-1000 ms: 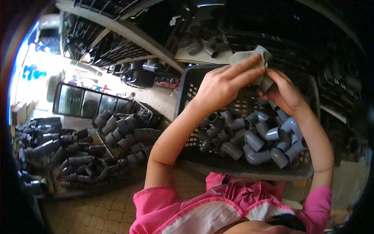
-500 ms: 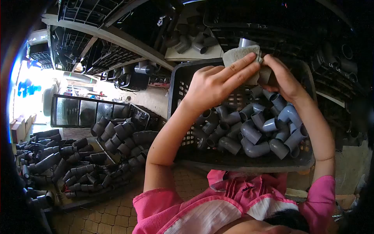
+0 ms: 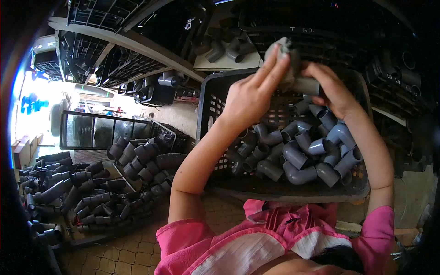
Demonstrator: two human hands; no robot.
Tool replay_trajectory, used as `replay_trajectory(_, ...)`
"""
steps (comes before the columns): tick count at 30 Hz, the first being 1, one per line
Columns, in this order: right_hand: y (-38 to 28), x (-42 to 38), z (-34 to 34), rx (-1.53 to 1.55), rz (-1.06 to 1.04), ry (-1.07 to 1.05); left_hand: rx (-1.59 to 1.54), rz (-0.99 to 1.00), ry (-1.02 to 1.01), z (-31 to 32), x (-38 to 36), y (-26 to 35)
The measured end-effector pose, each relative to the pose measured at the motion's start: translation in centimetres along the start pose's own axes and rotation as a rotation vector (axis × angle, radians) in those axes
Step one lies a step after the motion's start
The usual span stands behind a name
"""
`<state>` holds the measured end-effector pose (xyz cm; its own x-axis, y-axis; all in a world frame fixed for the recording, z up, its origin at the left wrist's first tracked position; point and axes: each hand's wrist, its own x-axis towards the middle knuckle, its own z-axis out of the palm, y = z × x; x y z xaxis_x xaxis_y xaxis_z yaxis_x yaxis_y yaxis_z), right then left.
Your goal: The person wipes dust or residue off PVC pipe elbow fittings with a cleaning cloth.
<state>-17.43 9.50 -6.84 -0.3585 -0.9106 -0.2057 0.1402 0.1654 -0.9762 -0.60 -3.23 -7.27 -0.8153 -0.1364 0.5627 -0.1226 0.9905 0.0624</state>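
Observation:
Above the far part of a black perforated basket (image 3: 284, 197), my left hand (image 3: 250, 94) presses a light grey cloth (image 3: 277, 49) against a grey pipe elbow (image 3: 306, 85). My right hand (image 3: 332, 89) is closed round the other side of that elbow, with its fingertips partly hidden behind it. Several grey elbow fittings (image 3: 294, 156) lie loose in the basket below my hands.
Many dark fittings (image 3: 96, 197) are heaped at the left. Crates (image 3: 394, 75) stand at the right, and more elbows (image 3: 233, 50) sit on a board behind the basket. A metal beam (image 3: 133, 41) crosses the upper left.
The cloth and my left fingers have shifted left and upward, the fingers now pointing more upright. The elbow has turned, and more of its side shows by my right hand.

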Motion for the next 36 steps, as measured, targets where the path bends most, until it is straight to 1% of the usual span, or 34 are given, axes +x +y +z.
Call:
replay_trajectory(1, 0.4, 0.0, 0.1, 0.011, -0.005, -0.068, -0.019, -0.002, 0.05, -0.1, 0.3, -0.1)
replay_trajectory(4, 1.2, 0.2, 0.5, 0.147, -0.076, -0.016, -0.089, -0.021, 0.031, -0.3, 0.1, 0.2)
replay_trajectory(5, 1.1, 0.1, 0.4, 0.214, -0.077, 0.016, -0.08, -0.008, -0.014, 0.0, -0.1, 0.4)
replay_trajectory(8, 0.6, 0.4, 0.5, 0.236, -0.086, 0.14, -0.037, 0.117, -0.078, -0.6, 0.2, 1.1)
replay_trajectory(9, 1.1, 0.6, 0.4, 0.263, -0.054, 0.136, -0.025, 0.122, -0.056, -0.7, 0.2, 1.0)
replay_trajectory(12, 1.1, 0.3, 0.2, 0.181, -0.055, -0.147, -0.026, 0.016, 0.086, -0.6, 0.3, 0.5)
replay_trajectory(13, 1.0, 0.3, 0.1, 0.15, -0.055, -0.183, -0.051, 0.005, 0.093, -0.6, 0.3, 0.4)
replay_trajectory(14, 1.0, 0.2, 0.1, 0.195, -0.063, -0.159, -0.077, -0.006, 0.101, -0.6, 0.2, 0.3)
replay_trajectory(16, 0.9, 0.2, 0.2, 0.279, -0.083, -0.114, -0.115, 0.033, 0.11, -0.6, 0.3, 0.1)
replay_trajectory(17, 0.9, 0.2, 0.0, 0.332, -0.093, -0.124, -0.095, 0.094, 0.136, -0.5, 0.4, 0.0)
replay_trajectory(19, 1.0, 0.4, -0.5, 0.433, -0.111, -0.143, -0.071, 0.097, 0.11, -1.3, 0.5, 1.0)
replay_trajectory(21, 0.9, 0.3, -0.6, 0.408, -0.099, -0.151, -0.073, 0.125, 0.109, -1.5, 0.5, 1.1)
replay_trajectory(23, 0.6, -0.1, -0.4, 0.354, -0.066, -0.183, -0.144, 0.037, 0.115, -1.6, 0.5, 1.0)
replay_trajectory(25, 0.0, -0.5, 0.3, 0.27, -0.018, -0.238, -0.178, 0.0, 0.12, -1.7, 0.5, 1.0)
replay_trajectory(28, 0.0, -0.5, 0.4, 0.334, -0.056, -0.258, -0.179, 0.011, 0.129, -1.8, 0.4, 1.1)
replay_trajectory(30, 1.1, 0.0, -0.1, 0.409, -0.062, -0.224, -0.179, 0.014, 0.131, -2.0, 0.5, 1.3)
replay_trajectory(32, 1.5, 0.5, -0.3, 0.448, -0.078, -0.161, -0.173, 0.006, 0.082, -2.4, 0.5, 1.3)
replay_trajectory(34, 0.9, 0.6, 0.1, 0.454, -0.109, -0.058, -0.167, -0.004, -0.02, -2.9, 0.4, 0.8)
replay_trajectory(35, 0.7, 0.8, 0.1, 0.491, -0.093, -0.051, -0.146, 0.013, 0.062, -2.8, 0.5, 0.6)
replay_trajectory(36, 0.4, 0.9, -0.2, 0.519, -0.109, -0.133, -0.116, -0.011, 0.158, -2.5, 0.5, 0.2)
